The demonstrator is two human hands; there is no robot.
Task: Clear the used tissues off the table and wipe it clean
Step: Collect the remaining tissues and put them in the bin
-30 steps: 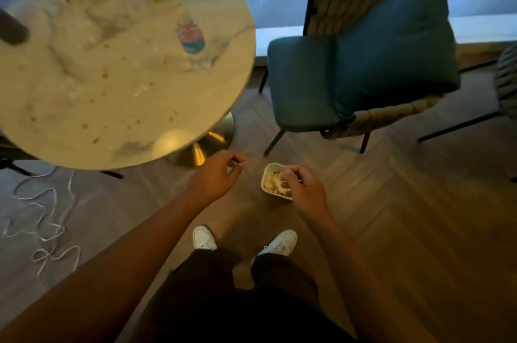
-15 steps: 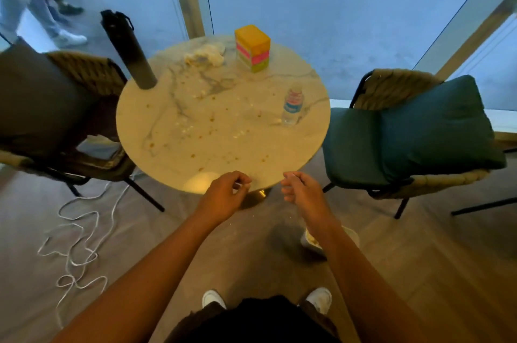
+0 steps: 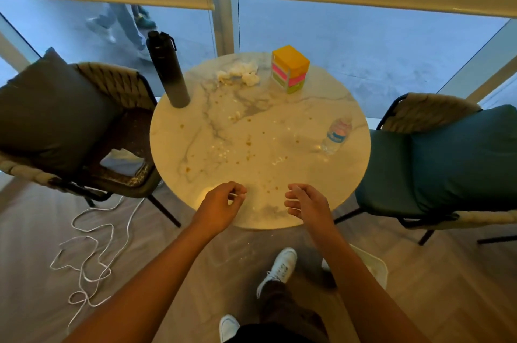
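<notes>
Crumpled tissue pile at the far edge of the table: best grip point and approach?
Come from above and pinch the raised middle of the crumpled tissues. It is a loose, lumpy heap lying flat on the table, clear of the colored box, so likely a wide top pinch gathers most.

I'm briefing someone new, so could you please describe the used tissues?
Find the round marble table by the window. At its far edge, between the tall black flask and the colourful striped box, lies the used tissues: a crumpled white heap, the only soft thing there.
</notes>
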